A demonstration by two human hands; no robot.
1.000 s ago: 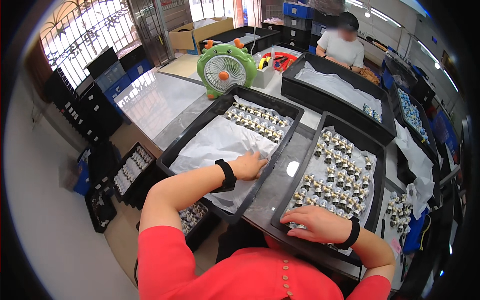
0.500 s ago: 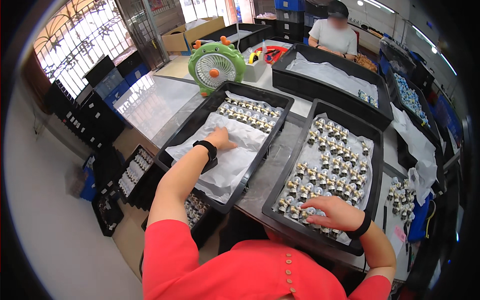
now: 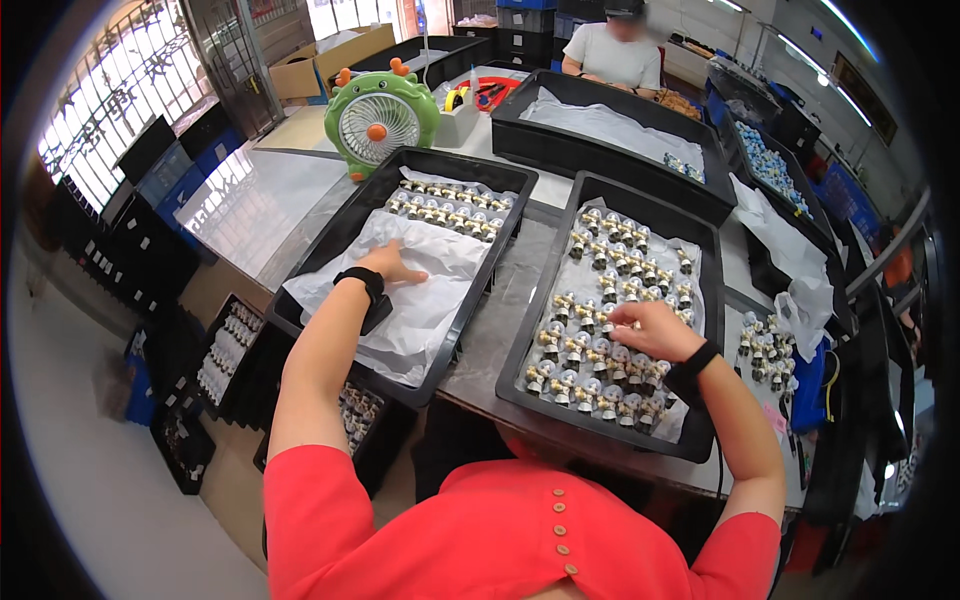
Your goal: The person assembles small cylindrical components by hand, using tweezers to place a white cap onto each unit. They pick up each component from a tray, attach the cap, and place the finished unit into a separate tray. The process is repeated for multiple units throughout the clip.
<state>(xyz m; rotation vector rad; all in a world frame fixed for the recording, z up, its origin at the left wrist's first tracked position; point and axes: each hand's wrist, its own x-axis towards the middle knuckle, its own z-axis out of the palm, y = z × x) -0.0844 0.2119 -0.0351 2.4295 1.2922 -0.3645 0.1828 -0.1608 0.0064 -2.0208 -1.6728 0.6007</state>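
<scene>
My left hand [image 3: 388, 265] lies on the white paper sheet [image 3: 420, 330] in the left black tray [image 3: 425, 392], thumb and a finger spread apart, holding nothing that I can see. Past that sheet, rows of small white, gold and black figurines [image 3: 450, 213] sit at the tray's far end. My right hand [image 3: 660, 332] is over the right black tray [image 3: 612, 432], among several rows of similar figurines [image 3: 577, 347]. Its thumb and fingertips are drawn together at one small figurine [image 3: 606, 318], partly hidden by the hand.
A green fan [image 3: 380, 125] stands beyond the left tray. Behind the right tray is a larger black tray [image 3: 610, 145] with paper and some figurines. More figurines [image 3: 768, 350] lie loose at the right. A person [image 3: 615, 55] sits across the table.
My right hand has moved away from me, from the near rows to the middle rows, and its fingers have come closer together. My left hand stays on the paper. The view has shifted.
</scene>
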